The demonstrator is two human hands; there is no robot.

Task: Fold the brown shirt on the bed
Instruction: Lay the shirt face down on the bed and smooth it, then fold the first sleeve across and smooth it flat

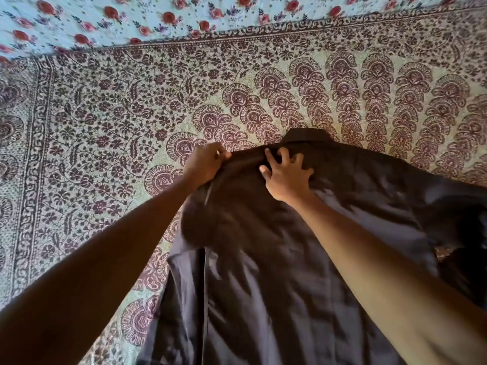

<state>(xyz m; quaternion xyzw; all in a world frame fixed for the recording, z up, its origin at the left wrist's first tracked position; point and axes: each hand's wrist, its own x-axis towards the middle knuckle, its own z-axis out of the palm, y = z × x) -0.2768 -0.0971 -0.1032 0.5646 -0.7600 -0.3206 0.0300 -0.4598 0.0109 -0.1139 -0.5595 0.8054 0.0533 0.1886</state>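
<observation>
The brown shirt [276, 259] lies spread on the bed, back side up, collar [307, 135] pointing away from me. Its left side is folded inward along a lengthwise crease. My left hand [204, 164] pinches the fabric at the left shoulder, fingers closed on the cloth. My right hand [286, 176] rests flat on the shirt just below the collar, fingers spread and pressing down. The right sleeve runs off toward the right edge of the view. Much of the shirt's surface is motion-blurred.
A bedspread [131, 114] with a dark maroon paisley and floral print covers the bed under the shirt. Beyond its far border lies a light blue sheet with red roses [158, 17]. A dark shape [469, 272] sits at the right edge.
</observation>
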